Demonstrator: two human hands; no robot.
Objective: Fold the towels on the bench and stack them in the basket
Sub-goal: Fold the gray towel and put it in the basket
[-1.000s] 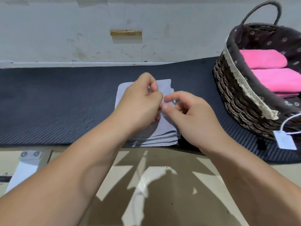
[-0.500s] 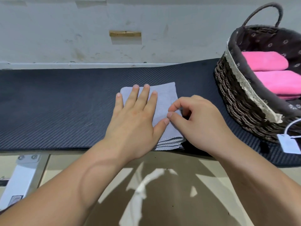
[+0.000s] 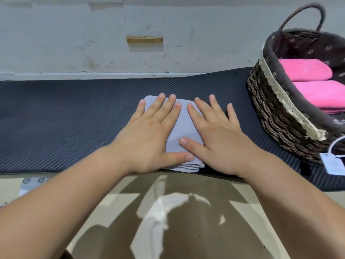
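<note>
Left hand (image 3: 151, 135): lay flat, palm down, fingers straight and slightly spread, and pressed on the 9 o'clock half of the towel (image 3: 183, 128). Its thumb ran along the towel's near edge, tip toward 3 o'clock. It gripped nothing.

Right hand (image 3: 220, 139): lay flat, palm down, fingers straight and fanned toward 12 and 1 o'clock. It pressed on the towel's 3 o'clock half, and its outer fingers reached past the cloth onto the bench (image 3: 65, 113). Its thumb rested on the cloth, tip toward 9 o'clock. It gripped nothing.

Towel: pale grey, folded into a small thick rectangle, with layered edges showing at 6 o'clock. It lay at the bench's near edge, under both hands.

Bench: dark and ribbed; it ran from 9 to 3 o'clock.

Basket (image 3: 276, 124): dark weave with a lace-trimmed liner and a loop handle. It stood on the bench at 2 o'clock of the towel, apart from it.

Pink towels (image 3: 306, 70): two, folded, lay inside the basket, one just beside the other.

Tag (image 3: 334, 164): white, on a white cord, lay at the basket's 6 o'clock.

Wall (image 3: 74, 43): pale and scuffed, stood at 12 o'clock and bore a small wooden block (image 3: 144, 39).
</note>
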